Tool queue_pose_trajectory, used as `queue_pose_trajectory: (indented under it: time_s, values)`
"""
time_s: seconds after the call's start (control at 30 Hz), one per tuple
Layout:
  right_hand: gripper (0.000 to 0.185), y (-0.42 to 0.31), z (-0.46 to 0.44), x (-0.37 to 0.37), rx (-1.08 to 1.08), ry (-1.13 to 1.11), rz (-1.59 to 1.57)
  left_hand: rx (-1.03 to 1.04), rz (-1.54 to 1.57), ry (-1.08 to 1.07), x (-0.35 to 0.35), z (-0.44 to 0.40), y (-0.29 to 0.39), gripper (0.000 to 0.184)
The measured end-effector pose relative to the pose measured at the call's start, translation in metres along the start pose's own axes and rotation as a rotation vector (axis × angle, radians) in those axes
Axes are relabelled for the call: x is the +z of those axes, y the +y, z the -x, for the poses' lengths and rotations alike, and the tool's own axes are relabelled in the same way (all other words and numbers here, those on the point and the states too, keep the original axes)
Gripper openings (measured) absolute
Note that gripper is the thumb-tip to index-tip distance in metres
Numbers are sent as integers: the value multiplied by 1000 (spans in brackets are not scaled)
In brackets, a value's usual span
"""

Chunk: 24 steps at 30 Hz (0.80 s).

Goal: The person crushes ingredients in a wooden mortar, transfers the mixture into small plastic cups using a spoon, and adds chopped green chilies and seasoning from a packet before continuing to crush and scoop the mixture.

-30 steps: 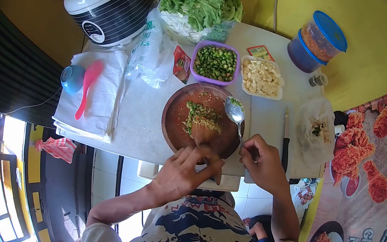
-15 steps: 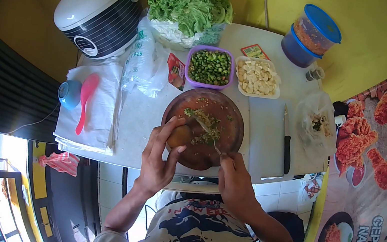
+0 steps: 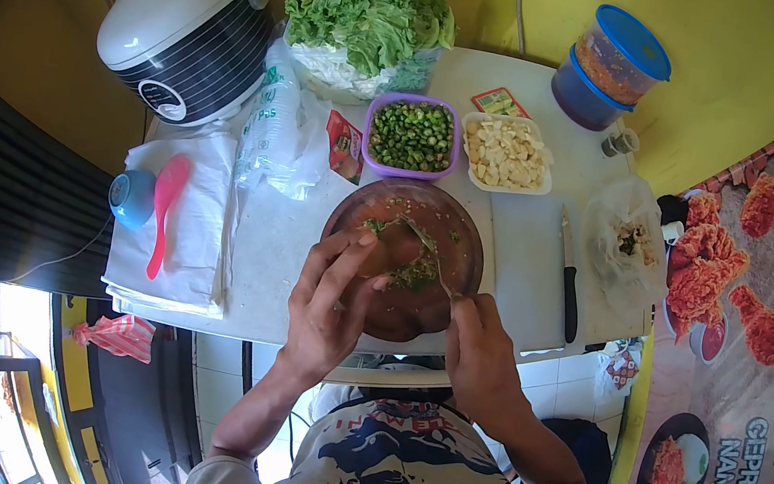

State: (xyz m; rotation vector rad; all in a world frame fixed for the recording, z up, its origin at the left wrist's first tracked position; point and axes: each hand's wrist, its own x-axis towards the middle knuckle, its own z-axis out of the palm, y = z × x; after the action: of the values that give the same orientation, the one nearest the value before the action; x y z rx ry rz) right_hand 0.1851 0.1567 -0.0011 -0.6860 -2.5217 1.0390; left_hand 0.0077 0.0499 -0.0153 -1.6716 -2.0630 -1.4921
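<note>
In front of me a round brown mortar (image 3: 472, 256) holds crushed green and pale bits (image 3: 416, 273). My left hand (image 3: 327, 299) is curled around a brown pestle (image 3: 390, 249), whose rounded body is blurred and partly hidden by the fingers, over the mortar's left half. From the right side, my right hand (image 3: 479, 353) grips a thin metal spoon (image 3: 444, 279) by its handle. The spoon's far end reaches into the crushed bits beside the pestle.
Behind the mortar stand a purple tub of chopped green chillies (image 3: 412, 137) and a tray of peeled garlic (image 3: 507, 155). A knife (image 3: 568, 281) lies on a white board (image 3: 532, 255) to the right. Left are a rice cooker (image 3: 188, 28) and a pink spoon (image 3: 167, 207).
The pestle has tilted and moved right and away from me, toward the mortar's middle. My right hand has shifted slightly right with the spoon still in the crushed bits.
</note>
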Motion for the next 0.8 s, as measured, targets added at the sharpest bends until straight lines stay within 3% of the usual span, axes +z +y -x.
queue_pose_trajectory:
  time_s: [0.13,0.2,0.33,0.47,0.57,0.63,0.8]
  values:
    - [29,-9,3,-4,-26,85,17,-14,54,-3,0,1,-2,57]
    - [29,-9,3,-3,-1,59,16,-156,222,-17,0,3,2,55]
    - [29,0,3,-4,12,92,38,-136,154,-70,-1,4,0,59]
    - [31,-7,8,-6,-66,99,4,-94,97,-29,6,5,2,50]
    - [34,0,6,-8,10,-3,46,-68,84,-37,7,0,8,50]
    - [36,-2,12,-8,-16,97,2,-61,76,-31,9,-1,10,49]
    - [37,-3,16,-10,-37,16,23,-55,131,-24,13,1,10,54]
